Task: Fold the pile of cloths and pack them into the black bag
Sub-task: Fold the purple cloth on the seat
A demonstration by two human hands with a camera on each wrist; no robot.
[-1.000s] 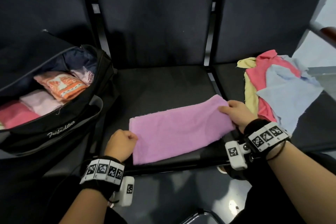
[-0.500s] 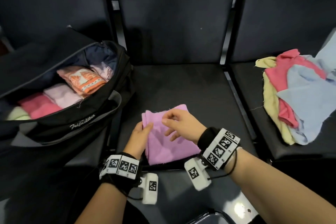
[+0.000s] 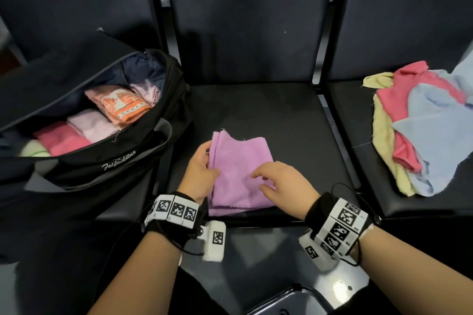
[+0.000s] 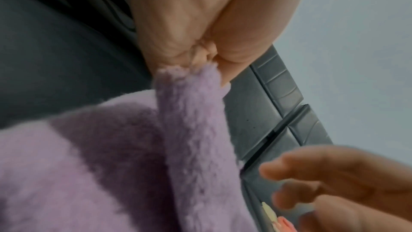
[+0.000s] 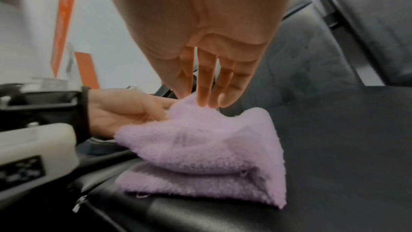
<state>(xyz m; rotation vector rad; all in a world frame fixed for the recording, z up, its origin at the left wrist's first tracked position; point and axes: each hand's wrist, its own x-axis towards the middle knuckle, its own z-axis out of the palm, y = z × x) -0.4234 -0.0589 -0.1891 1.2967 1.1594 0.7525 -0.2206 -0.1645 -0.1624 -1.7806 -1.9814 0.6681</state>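
A folded purple cloth (image 3: 238,169) lies on the middle seat (image 3: 281,120), near its front edge. My left hand (image 3: 202,169) pinches the cloth's left edge; in the left wrist view the purple cloth (image 4: 191,121) rises into my curled fingers (image 4: 178,47). My right hand (image 3: 279,181) rests on top of the cloth with straight fingers (image 5: 207,85) touching the purple cloth (image 5: 200,147). The black bag (image 3: 107,161) stands open on the left seat with several folded cloths (image 3: 94,120) inside. A loose pile of pink, yellow and blue cloths (image 3: 422,130) lies on the right seat.
Dark seat backs (image 3: 245,20) rise behind all three seats. A metal chair part (image 3: 289,299) shows on the floor below my wrists. The far half of the middle seat holds nothing.
The purple cloth went from a long strip to a folded square. My right hand brought its end over to the left and now lies flat on top; the left hand kept its edge.
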